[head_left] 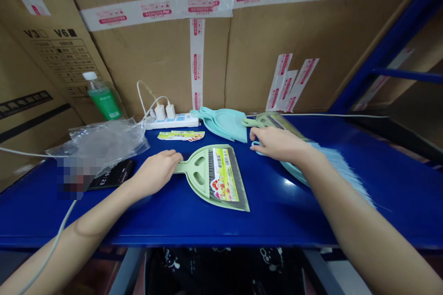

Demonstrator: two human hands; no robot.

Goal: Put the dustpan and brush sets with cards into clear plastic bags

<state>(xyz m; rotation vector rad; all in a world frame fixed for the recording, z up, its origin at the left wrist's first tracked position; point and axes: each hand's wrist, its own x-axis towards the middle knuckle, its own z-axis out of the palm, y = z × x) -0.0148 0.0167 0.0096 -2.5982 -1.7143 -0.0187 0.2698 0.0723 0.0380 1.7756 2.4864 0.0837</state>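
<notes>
Tabletop of glossy blue, seen from the head camera, with a person's two bare forearms reaching in from the lower corners. At the centre lies a pale-green plastic dustpan-and-brush set, its handle pointing left, with grey bristles and a yellow-and-white printed card on top. The left hand has its fingers closed together on the end of that handle. To the right, the right hand is at the looped handle of a light-blue plastic brush with long pale bristles, partly hidden by the forearm; whether its bent fingers grip the loop, I cannot tell. Just behind this hand is a second green set. Left of that are stacked light-blue dustpans, then a white power strip. Printed cards lie in front. Far left are a crumpled clear plastic bag and a green bottle. Brown cardboard boxes stand behind.
</notes>
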